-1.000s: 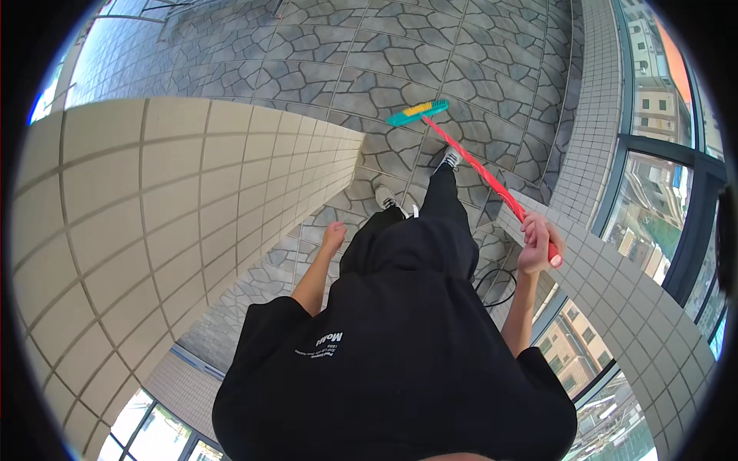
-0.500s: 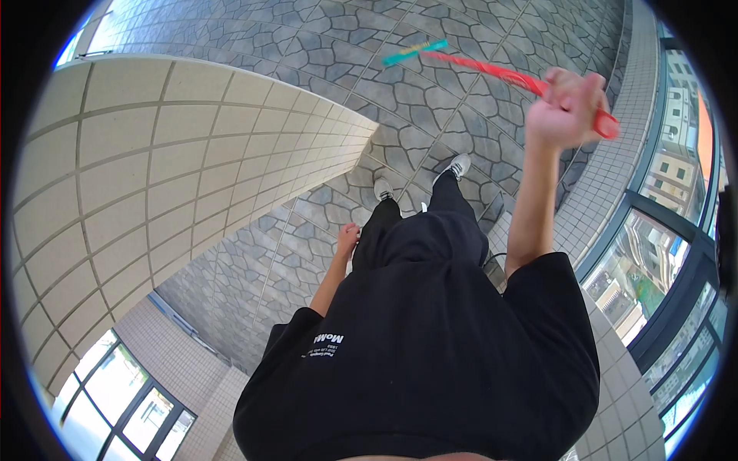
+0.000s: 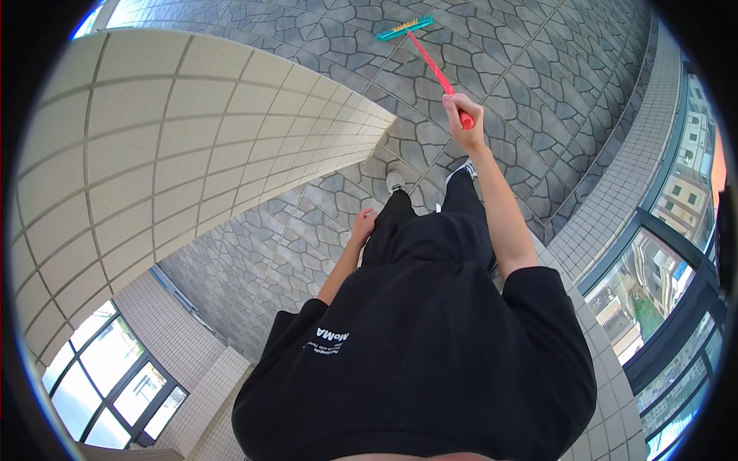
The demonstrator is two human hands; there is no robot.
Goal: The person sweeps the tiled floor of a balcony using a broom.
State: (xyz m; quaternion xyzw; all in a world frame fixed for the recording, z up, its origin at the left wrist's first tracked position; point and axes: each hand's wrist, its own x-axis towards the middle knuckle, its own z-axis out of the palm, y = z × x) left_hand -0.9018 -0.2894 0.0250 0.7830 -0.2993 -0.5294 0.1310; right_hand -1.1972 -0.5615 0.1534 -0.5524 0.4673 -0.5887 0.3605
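Note:
My right hand point(image 3: 466, 123) is closed around the red handle of a broom point(image 3: 433, 66), close to its near end, which sticks out below the fist. The handle runs forward and slightly left to a teal head point(image 3: 405, 28) with a band of yellow bristles, low over the stone-patterned floor point(image 3: 492, 65). At my side, my left hand point(image 3: 365, 224) hangs by the dark trouser leg with its fingers curled in, and nothing shows in it.
A beige tiled wall point(image 3: 192, 131) juts in from the left, its corner close ahead of my feet. On the right, a small-tiled ledge point(image 3: 615, 192) runs below dark-framed windows point(image 3: 642, 269). More windows point(image 3: 115, 376) stand at lower left.
My right hand has swung left and closer to my body, still gripping the broom. The handle now points more steeply forward, and the head has shifted slightly away and left. My left hand stays low.

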